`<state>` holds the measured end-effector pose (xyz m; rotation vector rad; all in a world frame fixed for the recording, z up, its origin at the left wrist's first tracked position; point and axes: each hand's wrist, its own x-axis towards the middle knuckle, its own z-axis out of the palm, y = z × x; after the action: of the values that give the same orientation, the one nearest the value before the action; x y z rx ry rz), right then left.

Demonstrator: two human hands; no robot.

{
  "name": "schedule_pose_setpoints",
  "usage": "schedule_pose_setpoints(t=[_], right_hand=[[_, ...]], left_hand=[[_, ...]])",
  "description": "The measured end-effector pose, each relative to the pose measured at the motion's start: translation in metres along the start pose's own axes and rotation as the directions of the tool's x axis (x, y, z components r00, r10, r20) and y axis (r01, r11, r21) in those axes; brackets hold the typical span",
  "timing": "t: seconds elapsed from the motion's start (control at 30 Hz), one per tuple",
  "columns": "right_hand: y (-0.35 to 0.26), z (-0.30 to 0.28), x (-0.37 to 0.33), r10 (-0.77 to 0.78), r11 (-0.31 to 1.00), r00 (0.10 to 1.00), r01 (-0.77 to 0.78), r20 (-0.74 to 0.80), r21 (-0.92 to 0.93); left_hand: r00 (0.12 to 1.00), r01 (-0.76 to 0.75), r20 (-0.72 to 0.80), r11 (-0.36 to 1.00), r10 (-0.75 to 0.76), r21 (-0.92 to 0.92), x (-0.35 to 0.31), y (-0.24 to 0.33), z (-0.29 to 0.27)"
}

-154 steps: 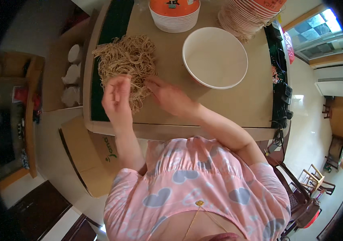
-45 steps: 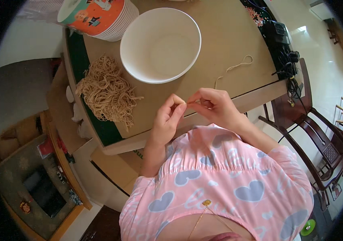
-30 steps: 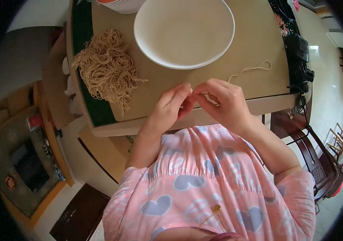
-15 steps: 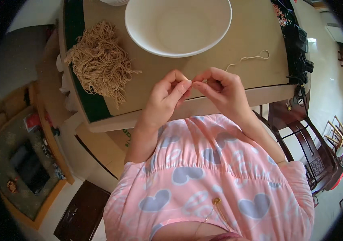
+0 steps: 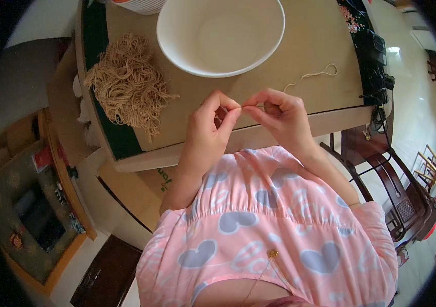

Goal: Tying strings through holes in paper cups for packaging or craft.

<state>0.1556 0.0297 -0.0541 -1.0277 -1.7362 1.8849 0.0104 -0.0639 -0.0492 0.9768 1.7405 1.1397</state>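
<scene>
My left hand and my right hand meet fingertip to fingertip over the near edge of the table. Both are closed in a pinch on a thin cream string. Most of its held part is hidden by the fingers. From behind my right hand the loose end trails onto the tabletop and curls back in a loop. Left of my hands lies a tangled heap of tan string. Just beyond them stands a large white bowl with nothing visible in it.
The table has a brown covering with dark green at its left side. Black devices and cables line its right edge, near small pink and white pieces. A ribbed white container sits at the far left. A dark wooden chair stands right.
My fingertips have shifted slightly but still meet in a pinch. The view has moved a little, so the bowl sits farther left and more of the ribbed container shows.
</scene>
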Motion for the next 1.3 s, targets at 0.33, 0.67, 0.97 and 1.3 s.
schedule_pose_setpoints(t=[0.33, 0.67, 0.97, 1.3], right_hand=[[0.002, 0.001, 0.017, -0.206, 0.956, 0.944, 0.250, -0.257, 0.152], [-0.014, 0.006, 0.044, -0.680, 0.732, 0.647, 0.570, -0.344, -0.374], [-0.019, 0.009, 0.050, -0.715, 0.699, 0.569, 0.590, -0.407, -0.404], [-0.012, 0.004, 0.053, -0.706, 0.708, 0.566, 0.578, -0.427, -0.405]], left_hand=[[0.778, -0.458, 0.105, 0.444, 0.619, 0.771, 0.023, 0.056, -0.005], [0.942, -0.219, -0.105, 0.818, 0.320, 0.532, 0.047, 0.063, -0.017], [0.982, -0.116, -0.111, 0.949, 0.154, 0.293, 0.048, 0.072, -0.005], [0.984, -0.161, -0.030, 0.940, 0.178, 0.300, 0.053, 0.070, -0.001]])
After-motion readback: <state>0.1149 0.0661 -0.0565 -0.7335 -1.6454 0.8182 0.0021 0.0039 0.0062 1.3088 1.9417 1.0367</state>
